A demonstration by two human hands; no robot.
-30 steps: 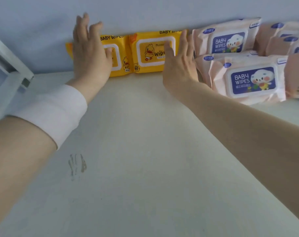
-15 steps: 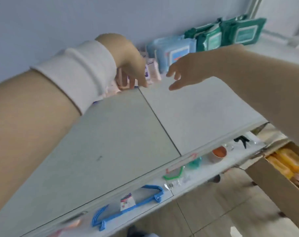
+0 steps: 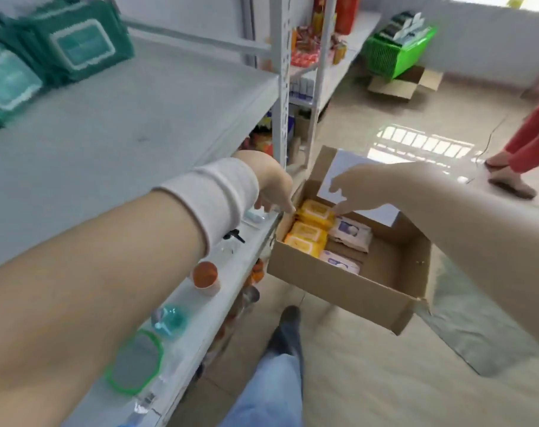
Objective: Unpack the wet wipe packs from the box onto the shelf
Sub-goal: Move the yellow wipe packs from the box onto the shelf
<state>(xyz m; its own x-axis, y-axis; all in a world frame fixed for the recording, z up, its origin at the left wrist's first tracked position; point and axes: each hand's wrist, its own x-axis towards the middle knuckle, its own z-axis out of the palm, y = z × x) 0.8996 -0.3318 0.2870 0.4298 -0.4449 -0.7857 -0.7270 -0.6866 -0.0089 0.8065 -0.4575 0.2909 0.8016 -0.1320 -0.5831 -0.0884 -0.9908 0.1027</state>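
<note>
In the open cardboard box (image 3: 339,288), just off the right end of the shelf (image 3: 157,112) and lower than its top board, lie the wet wipes left to unpack: yellow packs (image 3: 315,211) in a row against the box's left wall, and pale packs (image 3: 351,234) beside them toward the middle. All lie flat, label up. Their long sides seem to run across the box, roughly parallel to its near wall, though blur makes this uncertain. The right half of the box shows bare cardboard.

Both hands hang over the far left corner of the box, directly above the farthest yellow pack. The left hand (image 3: 274,183), with a white wristband (image 3: 212,198) on that arm, points its loosely bent fingers down at the pack's left end. The right hand (image 3: 359,188) has its fingers spread and reaching down and left toward the pack's right end. Neither hand holds anything, and whether a fingertip already touches the wrapper cannot be told. The right forefinger looks the nearer of the two.

The pack lies below and between the hands, so the coming move is probably a short drop onto its two short ends.

Up on the top board, at the back left, green packs (image 3: 80,44) are already stacked, with bare board in front of them. The tiled floor (image 3: 369,380) spreads out beyond the box.
</note>
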